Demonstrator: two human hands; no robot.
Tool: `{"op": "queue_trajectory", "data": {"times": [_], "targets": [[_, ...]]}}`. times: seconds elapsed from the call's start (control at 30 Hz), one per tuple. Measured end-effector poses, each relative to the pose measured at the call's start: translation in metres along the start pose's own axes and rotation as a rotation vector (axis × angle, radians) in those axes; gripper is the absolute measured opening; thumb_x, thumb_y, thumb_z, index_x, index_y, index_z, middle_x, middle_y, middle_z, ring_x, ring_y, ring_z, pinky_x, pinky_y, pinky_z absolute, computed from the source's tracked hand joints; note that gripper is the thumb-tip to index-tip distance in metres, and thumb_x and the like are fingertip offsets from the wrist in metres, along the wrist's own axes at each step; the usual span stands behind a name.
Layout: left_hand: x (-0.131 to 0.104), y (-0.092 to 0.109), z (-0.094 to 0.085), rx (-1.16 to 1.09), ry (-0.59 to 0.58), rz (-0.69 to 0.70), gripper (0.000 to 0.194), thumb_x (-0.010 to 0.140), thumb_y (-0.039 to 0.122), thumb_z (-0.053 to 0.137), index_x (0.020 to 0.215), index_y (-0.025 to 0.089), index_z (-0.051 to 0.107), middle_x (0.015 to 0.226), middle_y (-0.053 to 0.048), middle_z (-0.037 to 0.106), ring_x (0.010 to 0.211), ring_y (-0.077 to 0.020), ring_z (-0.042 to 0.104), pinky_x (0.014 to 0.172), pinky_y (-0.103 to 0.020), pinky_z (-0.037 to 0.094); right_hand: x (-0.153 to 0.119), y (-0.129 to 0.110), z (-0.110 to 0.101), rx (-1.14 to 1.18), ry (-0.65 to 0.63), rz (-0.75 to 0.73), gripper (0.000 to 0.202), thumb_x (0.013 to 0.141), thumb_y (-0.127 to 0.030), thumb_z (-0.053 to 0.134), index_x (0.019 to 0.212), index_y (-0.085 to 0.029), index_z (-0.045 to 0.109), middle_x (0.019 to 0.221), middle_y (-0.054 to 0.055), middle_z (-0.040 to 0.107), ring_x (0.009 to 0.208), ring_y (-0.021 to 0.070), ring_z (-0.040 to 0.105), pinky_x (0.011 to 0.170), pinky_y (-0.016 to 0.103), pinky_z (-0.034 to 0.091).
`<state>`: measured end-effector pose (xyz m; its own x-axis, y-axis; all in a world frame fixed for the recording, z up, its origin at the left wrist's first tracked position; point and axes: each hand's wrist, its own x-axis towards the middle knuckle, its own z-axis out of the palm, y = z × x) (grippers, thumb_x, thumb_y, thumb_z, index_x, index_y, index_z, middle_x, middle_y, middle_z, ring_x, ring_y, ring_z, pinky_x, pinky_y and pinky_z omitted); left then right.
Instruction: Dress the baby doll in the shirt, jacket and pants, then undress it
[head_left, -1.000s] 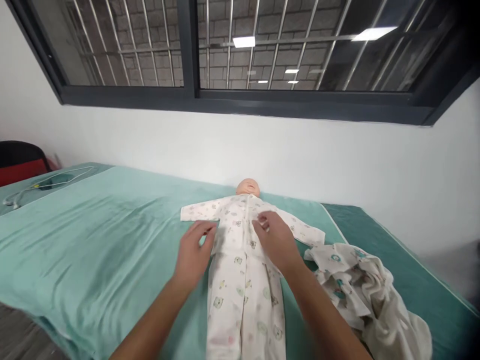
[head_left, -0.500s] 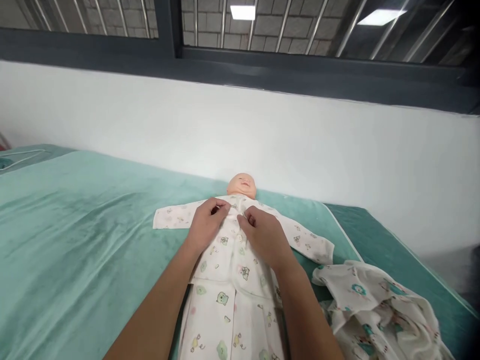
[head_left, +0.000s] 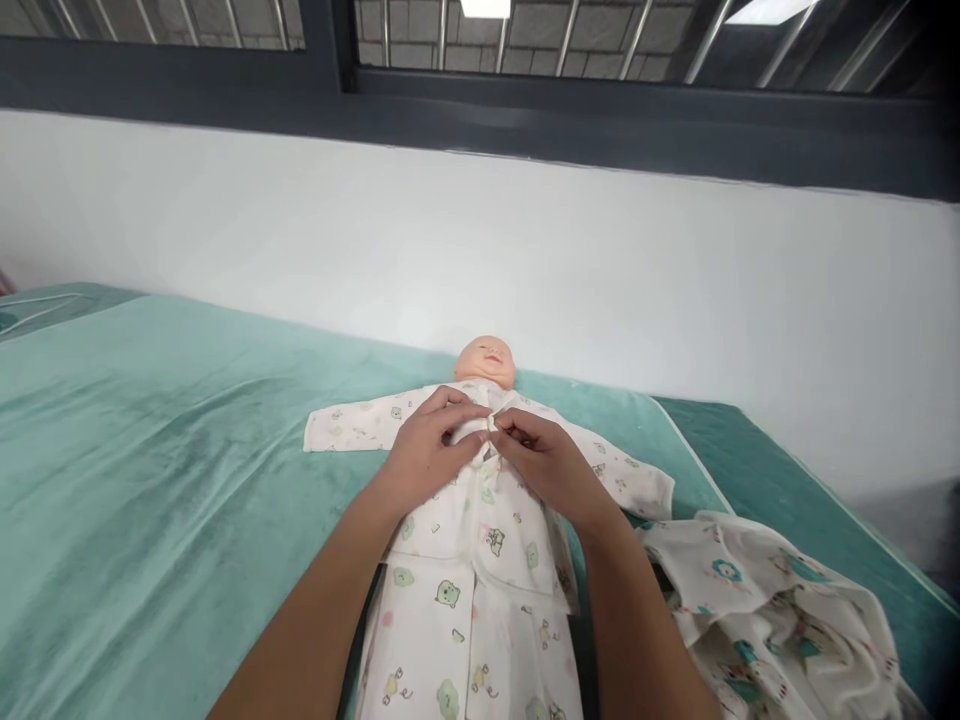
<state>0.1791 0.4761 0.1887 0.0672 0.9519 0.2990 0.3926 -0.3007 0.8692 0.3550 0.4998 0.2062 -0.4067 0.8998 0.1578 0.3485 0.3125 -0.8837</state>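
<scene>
A baby doll [head_left: 484, 362] lies on its back with its head toward the wall. It wears a white printed baby shirt [head_left: 442, 525] with both sleeves spread wide, and matching trousers [head_left: 450, 640] below. My left hand [head_left: 431, 445] is at the upper chest, its fingers closed on the shirt's front edge. Pressed against the same spot from the other side, my right hand [head_left: 544, 455] pinches the opposite edge. Between the fingertips shows a small pale button [head_left: 490, 422]. The fingers partly hide the front opening.
A crumpled white printed cloth [head_left: 780, 610] lies at the lower right. Under everything is a light green sheet [head_left: 187, 430], with a darker green cover [head_left: 757, 460] at the right. Behind stands a white wall [head_left: 375, 240] below a dark window frame [head_left: 525, 115].
My hands have come together at the upper front of the shirt, the left moving right to meet the right. The view has tipped slightly downward.
</scene>
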Motion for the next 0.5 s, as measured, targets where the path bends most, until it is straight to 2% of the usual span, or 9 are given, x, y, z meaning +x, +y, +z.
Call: {"op": "queue_trajectory", "data": {"times": [0.13,0.27,0.4,0.5], "targets": [[0.005,0.001,0.003,0.114,-0.011,0.003,0.024,0.083,0.032,0.06,0.104,0.03,0.071,0.104,-0.001,0.058,0.066,-0.0116,0.05,0.067,-0.03,0.044,0.002,0.007,0.004,0.037,0.043,0.033,0.019,0.087,-0.037,0.054,0.076,-0.021,0.055,0.062,-0.006,0.041,0.058,0.0113,0.035,0.054,0.026,0.029],[0.009,0.0,0.005,0.15,0.005,-0.008,0.02,0.08,0.026,0.059,0.097,0.028,0.069,0.1,0.0,0.058,0.068,-0.0121,0.05,0.069,-0.03,0.043,0.008,0.012,0.01,-0.05,0.172,0.017,0.02,0.087,-0.037,0.054,0.076,-0.022,0.056,0.064,-0.006,0.045,0.062,0.0124,0.04,0.06,0.026,0.033],[0.006,0.0,0.005,0.074,0.03,-0.021,0.016,0.083,0.026,0.057,0.093,0.027,0.069,0.099,0.0,0.057,0.072,-0.0129,0.051,0.073,-0.03,0.043,0.008,0.01,0.015,-0.069,0.32,0.047,0.018,0.087,-0.036,0.055,0.076,-0.022,0.056,0.067,-0.005,0.049,0.065,0.0128,0.043,0.064,0.026,0.034],[0.001,0.002,0.0,-0.038,0.03,-0.015,0.018,0.085,0.028,0.056,0.098,0.027,0.069,0.097,-0.002,0.056,0.073,-0.0139,0.049,0.072,-0.029,0.043,-0.001,0.006,0.017,-0.032,0.359,0.074,0.017,0.085,-0.036,0.057,0.075,-0.022,0.056,0.065,-0.005,0.048,0.064,0.0123,0.041,0.062,0.025,0.034]]}}
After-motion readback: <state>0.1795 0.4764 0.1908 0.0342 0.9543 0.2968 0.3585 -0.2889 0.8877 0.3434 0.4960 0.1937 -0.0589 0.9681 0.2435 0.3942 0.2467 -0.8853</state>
